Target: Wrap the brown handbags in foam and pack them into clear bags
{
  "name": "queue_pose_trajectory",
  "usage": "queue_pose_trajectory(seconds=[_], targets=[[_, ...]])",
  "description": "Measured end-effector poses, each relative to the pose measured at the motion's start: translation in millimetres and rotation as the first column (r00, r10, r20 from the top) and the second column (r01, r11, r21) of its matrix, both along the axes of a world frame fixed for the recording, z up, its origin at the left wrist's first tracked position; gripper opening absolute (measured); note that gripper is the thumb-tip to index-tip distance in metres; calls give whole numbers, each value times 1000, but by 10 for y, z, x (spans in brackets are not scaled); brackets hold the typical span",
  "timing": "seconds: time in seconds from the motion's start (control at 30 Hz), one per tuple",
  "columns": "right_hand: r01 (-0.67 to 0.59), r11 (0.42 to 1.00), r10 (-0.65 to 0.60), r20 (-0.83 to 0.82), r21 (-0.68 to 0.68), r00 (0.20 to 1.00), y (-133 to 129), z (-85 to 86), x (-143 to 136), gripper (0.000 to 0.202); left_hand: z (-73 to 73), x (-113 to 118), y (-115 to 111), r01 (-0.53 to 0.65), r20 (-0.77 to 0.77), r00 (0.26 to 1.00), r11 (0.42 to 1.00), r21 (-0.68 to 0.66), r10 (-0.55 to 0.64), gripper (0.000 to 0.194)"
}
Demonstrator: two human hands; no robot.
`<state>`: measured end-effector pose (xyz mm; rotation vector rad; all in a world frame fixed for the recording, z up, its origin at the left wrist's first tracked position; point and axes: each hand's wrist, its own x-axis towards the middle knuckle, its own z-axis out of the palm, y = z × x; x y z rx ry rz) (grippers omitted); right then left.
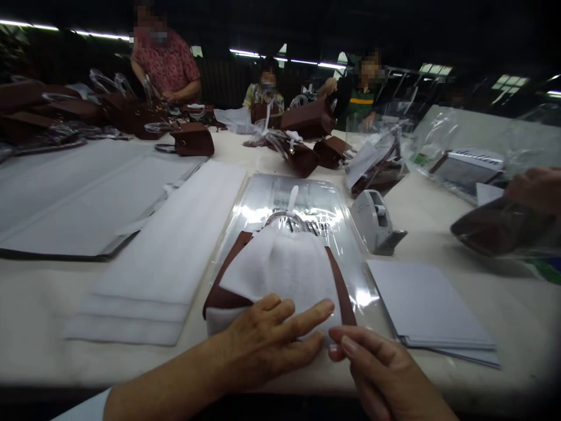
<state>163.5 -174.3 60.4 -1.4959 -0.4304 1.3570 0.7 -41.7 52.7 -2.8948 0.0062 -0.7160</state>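
Observation:
A brown handbag (344, 286) lies in front of me, with a white foam sheet (280, 263) wrapped over its front. Its handles (284, 219), covered in clear plastic, point away from me. My left hand (276, 333) rests on the lower part of the foam with its fingers spread. Just right of it, my right hand (377, 362) pinches a small shiny clear bit that looks like tape, close to the foam's lower edge. Beneath the handbag are flat clear plastic bags (302, 190) with dark lettering. A tape dispenser (374, 222) stands to the right of them.
Long white foam sheets (175, 251) lie stacked on the left, beside wide grey-white sheets (79, 193). White cards (433, 304) are piled at right. More brown handbags (193, 139) cover the table's far side. A co-worker's hand (534, 190) holds a bagged item at far right; other people stand opposite.

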Motion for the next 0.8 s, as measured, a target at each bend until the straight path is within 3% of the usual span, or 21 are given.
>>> queue_pose_trajectory(seconds=[0.2,0.33,0.53,0.8], targets=[[10,999,-8,49,-50,999,57,7,-75,41,57,40,-3,36,-75,996,997,-72,-41,21],[28,993,-14,126,-115,992,-1,-17,-175,53,85,58,-6,47,-121,991,995,-93,-58,20],[224,973,-229,156,50,961,-92,-171,-316,56,66,47,7,26,-162,986,997,-70,-37,26],[329,939,-343,221,95,913,-73,-487,-363,51,36,28,6,81,-216,972,996,-45,-89,33]])
